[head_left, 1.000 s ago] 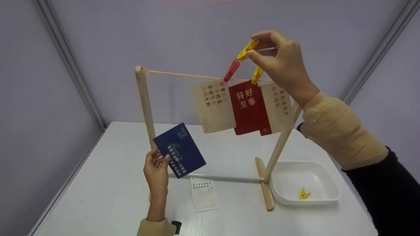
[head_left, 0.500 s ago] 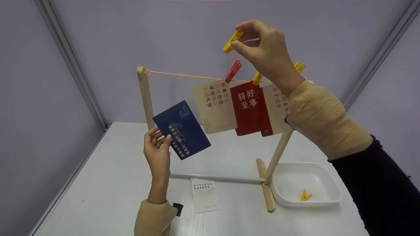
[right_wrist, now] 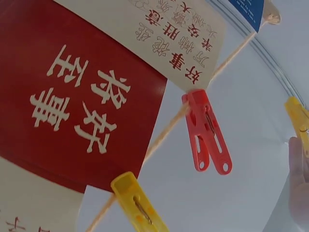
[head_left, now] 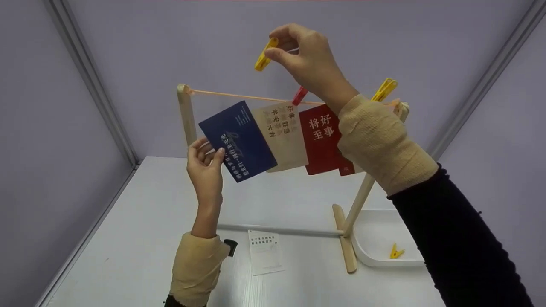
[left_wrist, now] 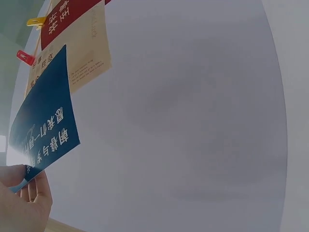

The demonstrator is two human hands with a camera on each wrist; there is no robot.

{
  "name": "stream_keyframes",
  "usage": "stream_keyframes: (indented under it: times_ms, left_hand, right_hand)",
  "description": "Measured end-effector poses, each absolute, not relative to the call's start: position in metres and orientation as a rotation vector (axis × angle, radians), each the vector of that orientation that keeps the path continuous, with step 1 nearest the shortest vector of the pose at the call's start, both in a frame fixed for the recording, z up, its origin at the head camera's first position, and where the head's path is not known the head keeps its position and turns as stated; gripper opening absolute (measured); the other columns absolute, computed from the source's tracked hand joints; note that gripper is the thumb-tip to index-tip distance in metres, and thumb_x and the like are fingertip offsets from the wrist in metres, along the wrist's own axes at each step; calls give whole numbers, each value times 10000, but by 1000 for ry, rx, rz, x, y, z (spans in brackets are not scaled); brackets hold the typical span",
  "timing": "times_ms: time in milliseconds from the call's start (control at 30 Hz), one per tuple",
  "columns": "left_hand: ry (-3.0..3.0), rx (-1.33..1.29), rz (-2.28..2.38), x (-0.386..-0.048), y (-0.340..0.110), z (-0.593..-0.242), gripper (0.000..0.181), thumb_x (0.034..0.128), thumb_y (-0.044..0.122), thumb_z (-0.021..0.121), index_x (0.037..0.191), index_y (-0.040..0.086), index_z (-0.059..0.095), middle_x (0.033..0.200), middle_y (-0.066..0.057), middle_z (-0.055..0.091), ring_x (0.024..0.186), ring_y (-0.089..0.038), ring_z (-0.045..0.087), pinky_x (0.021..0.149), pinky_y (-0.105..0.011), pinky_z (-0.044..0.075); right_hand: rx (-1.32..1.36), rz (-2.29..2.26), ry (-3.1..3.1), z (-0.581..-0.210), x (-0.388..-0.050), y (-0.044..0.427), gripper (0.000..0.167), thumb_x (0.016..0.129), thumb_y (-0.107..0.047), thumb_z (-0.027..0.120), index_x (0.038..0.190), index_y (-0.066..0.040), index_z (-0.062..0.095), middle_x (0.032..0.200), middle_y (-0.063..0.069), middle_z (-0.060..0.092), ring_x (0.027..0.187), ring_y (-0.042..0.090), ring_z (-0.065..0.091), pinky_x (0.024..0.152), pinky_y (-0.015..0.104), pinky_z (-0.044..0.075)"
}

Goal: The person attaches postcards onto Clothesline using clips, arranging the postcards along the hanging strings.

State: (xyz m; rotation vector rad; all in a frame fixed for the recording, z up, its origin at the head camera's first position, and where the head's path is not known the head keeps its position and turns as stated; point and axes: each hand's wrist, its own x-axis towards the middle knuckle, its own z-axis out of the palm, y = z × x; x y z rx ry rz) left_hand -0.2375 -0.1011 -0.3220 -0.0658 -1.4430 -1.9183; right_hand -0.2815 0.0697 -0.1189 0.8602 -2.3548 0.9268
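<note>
My left hand point(head_left: 204, 170) pinches a dark blue card point(head_left: 239, 140) by its lower left edge, thumb in front. The card is tilted, its top just below the orange string point(head_left: 230, 95), and it overlaps the cream card point(head_left: 283, 136) in the head view. Above the string, my right hand point(head_left: 309, 55) pinches a yellow clothespin point(head_left: 266, 54) between thumb and fingers, apart from string and card. A red clothespin point(right_wrist: 205, 130) fastens the cream card to the string. Beside it a yellow clothespin point(right_wrist: 137, 203) is on the string at the red card point(right_wrist: 77, 96).
The string runs between two wooden posts point(head_left: 186, 115). Another yellow clothespin point(head_left: 385, 89) stands at its right end. A white tray point(head_left: 375, 260) holds one yellow clothespin point(head_left: 396, 251). A white printed card point(head_left: 265, 252) lies on the table point(head_left: 128, 238) near the grey crossbar point(head_left: 281, 230).
My left hand has raised the blue card from low by the left post to just under the string. My right hand has carried the yellow clothespin leftward and slightly up.
</note>
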Motion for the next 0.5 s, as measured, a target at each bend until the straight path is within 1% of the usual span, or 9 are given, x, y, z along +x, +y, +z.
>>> stream_keyframes:
  times_ms: [200,367,500]
  left_hand:
    - [-1475,-73,-1926,-246,-97,-317,372,860,-96,556,1211,-56,436,1066,-174,552,898,-233,549,790,-287,472]
    - [-1455,-88,-1936,-250,-95,-317,359,856,-117,545,1195,-70,438,1054,-186,554,880,-241,551,774,-289,474]
    - [-1446,-90,-1937,-251,-94,-316,347,858,-119,540,1189,-70,444,1047,-182,553,874,-240,552,772,-285,475]
  right_hand:
    - [832,875,-2438,-125,-288,61,357,908,-247,567,1195,-34,557,1060,24,609,950,68,558,829,140,405]
    - [816,870,-2513,-130,-288,57,336,919,-232,552,1188,-31,561,1070,25,614,960,87,560,838,156,410]
    - [823,844,-2535,-133,-287,53,303,920,-216,553,1148,-18,582,1044,29,625,929,107,565,818,174,418]
